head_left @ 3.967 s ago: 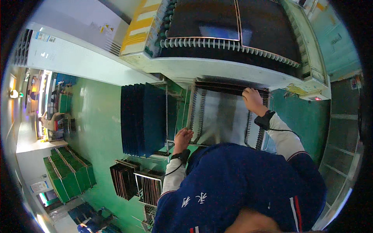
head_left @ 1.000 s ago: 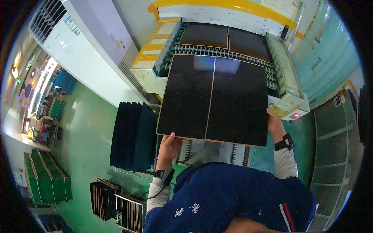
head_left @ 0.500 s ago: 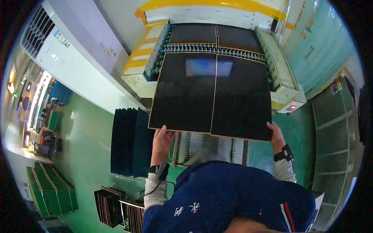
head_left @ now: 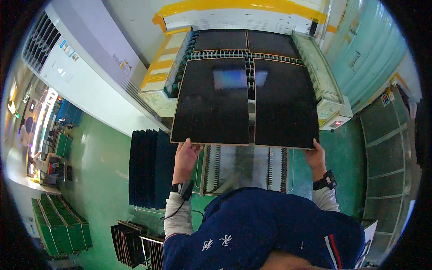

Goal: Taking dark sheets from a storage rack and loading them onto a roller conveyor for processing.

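My left hand [head_left: 186, 156] grips the near edge of a left black panel [head_left: 211, 101], thumb on top and fingers beneath. At its near right corner, a second black panel [head_left: 285, 105] is pinched by my right hand [head_left: 316, 155]. Both panels are flat, glossy and thin, with pale brown edges, and a narrow gap separates them. Their far ends lie over the roller conveyor [head_left: 250, 81], while the near ends stick out toward me. Farther in, two more black panels [head_left: 220, 40] rest side by side on the rollers.
Below the panels stands a slotted metal rack [head_left: 245, 168]. Dark upright boards [head_left: 146, 168] are at my left, with a rack of dark panels [head_left: 128, 243] nearer. A white cabinet [head_left: 99, 76] flanks the conveyor; a grey mesh rack [head_left: 387, 166] stands at right.
The two held panels have moved forward onto the rollers, and a gap has opened between them. Both hands have gone forward with them, still gripping.
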The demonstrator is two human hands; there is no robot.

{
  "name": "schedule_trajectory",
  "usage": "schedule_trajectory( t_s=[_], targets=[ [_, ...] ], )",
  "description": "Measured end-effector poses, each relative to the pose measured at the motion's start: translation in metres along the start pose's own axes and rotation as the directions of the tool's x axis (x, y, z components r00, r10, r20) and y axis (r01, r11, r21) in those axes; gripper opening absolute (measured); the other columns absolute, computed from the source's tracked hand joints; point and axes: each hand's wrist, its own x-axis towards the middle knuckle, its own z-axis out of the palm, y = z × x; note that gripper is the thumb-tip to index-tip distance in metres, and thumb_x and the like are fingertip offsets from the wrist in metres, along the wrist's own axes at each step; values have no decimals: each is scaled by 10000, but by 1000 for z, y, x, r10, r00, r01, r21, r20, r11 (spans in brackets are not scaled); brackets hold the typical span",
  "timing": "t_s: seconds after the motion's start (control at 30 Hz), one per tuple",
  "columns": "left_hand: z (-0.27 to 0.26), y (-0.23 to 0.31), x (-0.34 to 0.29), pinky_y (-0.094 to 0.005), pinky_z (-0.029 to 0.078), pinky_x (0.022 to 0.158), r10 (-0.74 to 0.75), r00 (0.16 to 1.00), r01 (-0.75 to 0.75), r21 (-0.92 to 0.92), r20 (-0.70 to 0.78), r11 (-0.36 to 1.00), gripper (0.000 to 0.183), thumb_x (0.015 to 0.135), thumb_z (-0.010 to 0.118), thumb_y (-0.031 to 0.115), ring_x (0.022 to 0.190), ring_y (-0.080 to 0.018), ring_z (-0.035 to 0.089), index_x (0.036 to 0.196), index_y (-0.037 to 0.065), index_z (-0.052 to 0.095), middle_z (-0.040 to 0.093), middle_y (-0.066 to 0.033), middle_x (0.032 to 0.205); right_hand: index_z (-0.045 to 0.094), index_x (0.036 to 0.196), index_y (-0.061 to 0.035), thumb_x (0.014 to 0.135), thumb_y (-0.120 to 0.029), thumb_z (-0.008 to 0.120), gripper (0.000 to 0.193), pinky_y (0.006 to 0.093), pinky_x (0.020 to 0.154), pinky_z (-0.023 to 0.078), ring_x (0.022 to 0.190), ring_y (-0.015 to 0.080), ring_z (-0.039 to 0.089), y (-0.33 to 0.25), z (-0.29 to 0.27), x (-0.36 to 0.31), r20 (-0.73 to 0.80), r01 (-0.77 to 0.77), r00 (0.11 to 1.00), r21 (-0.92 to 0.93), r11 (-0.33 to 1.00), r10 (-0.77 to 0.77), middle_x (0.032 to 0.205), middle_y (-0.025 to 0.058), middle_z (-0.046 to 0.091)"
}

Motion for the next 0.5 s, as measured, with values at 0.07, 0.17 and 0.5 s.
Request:
schedule_trajectory(
  t_s=[0.07,0.17,0.5],
  targets=[
    [-5,1,6,-387,518,790,-10,998,11,-13,65,1000,113,958,536,201,870,-205,619,977,94,566,645,-58,934,614,1087,-25,896,-170,609,240,360,820,520,950,242,626,2,-1,1,10,-14,1000,4,1000,14,1073,89,653],
    [-3,3,16,-396,511,807,-17,999,16,10,44,1000,107,959,533,196,886,-206,619,976,96,566,647,-53,931,613,1079,-25,897,-151,605,222,361,817,519,945,242,628,-2,6,8,36,-29,999,-15,999,29,1065,87,655],
    [9,7,40,-411,487,851,-25,995,25,6,93,1000,97,965,524,187,926,-213,601,947,98,559,633,-54,997,593,1111,-35,894,-119,598,232,405,873,506,1009,258,611,-10,12,46,41,-1,999,-24,1000,2,1111,102,640]
  ],
)
